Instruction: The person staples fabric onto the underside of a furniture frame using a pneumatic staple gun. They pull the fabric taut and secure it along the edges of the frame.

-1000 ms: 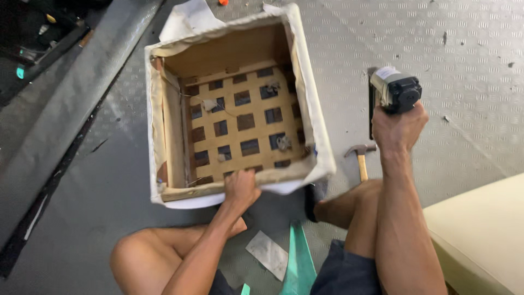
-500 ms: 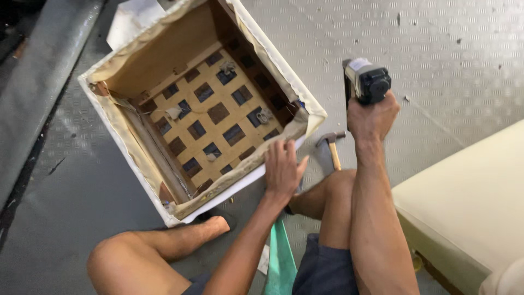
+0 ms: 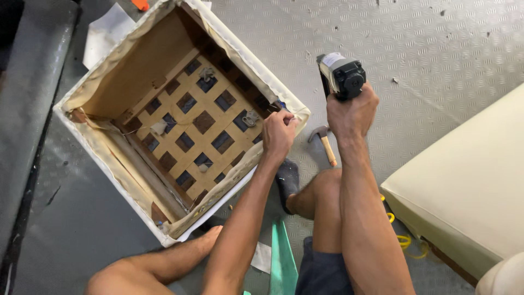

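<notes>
The upturned seat frame [image 3: 180, 120], its woven webbing showing inside, lies on the metal floor [image 3: 436, 49] between the person's legs, cream fabric [image 3: 248, 57] drawn over its edges. The left hand [image 3: 278, 134] has its grip pinched on the fabric at the near corner; the right hand [image 3: 352, 112] is clamped around a staple gun [image 3: 341, 74] held just beside it. If the pull slackens, the cloth may wrinkle; fingers so near the corner risk a staple. A hammer [image 3: 325, 143] lies by the knee.
</notes>
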Available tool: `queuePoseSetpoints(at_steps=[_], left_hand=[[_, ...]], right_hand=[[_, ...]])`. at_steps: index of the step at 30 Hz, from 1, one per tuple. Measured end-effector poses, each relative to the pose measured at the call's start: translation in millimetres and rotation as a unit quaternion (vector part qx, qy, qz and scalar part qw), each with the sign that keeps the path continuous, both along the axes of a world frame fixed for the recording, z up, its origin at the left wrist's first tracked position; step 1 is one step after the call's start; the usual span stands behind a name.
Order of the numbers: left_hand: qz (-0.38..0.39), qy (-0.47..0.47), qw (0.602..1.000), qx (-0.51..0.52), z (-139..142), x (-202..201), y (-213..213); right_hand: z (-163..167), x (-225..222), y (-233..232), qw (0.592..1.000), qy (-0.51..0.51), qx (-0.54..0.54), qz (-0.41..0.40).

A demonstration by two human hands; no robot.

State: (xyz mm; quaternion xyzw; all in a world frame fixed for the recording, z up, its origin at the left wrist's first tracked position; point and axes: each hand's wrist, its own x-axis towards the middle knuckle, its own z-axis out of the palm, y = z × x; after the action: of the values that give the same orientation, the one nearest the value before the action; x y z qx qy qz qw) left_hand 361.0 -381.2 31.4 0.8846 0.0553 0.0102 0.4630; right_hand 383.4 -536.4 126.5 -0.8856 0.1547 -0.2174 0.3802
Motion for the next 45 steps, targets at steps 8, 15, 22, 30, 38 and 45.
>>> queuePoseSetpoints(at_steps=[8, 15, 22, 30, 38, 45], left_hand=[[0.073, 0.026, 0.995, -0.057, 6.4, -11.8, -10.0], [0.059, -0.04, 0.997, -0.025, -4.1, -18.7, -13.4], [0.049, -0.092, 0.994, -0.02, -9.1, -11.8, -19.3], [-0.038, -0.139, 0.988, 0.054, -7.5, 10.4, -6.5], [0.067, -0.103, 0.99, -0.07, -17.9, 8.0, -10.1], [0.093, -0.051, 0.984, -0.14, -13.5, 10.8, -5.8]], right_hand=[[-25.1, 17.3, -8.2, 0.99, 0.139, -0.005, -0.02], [-82.9, 28.7, 0.3, 0.953, 0.297, 0.032, 0.052], [-101.4, 33.7, 4.6, 0.94, 0.336, 0.039, 0.041], [-103.0, 30.8, 2.5, 0.931, 0.358, 0.039, 0.051], [-88.2, 23.2, -19.7, 0.948, 0.313, -0.007, 0.05], [-22.2, -12.8, -61.9, 0.967, 0.188, -0.087, 0.148]])
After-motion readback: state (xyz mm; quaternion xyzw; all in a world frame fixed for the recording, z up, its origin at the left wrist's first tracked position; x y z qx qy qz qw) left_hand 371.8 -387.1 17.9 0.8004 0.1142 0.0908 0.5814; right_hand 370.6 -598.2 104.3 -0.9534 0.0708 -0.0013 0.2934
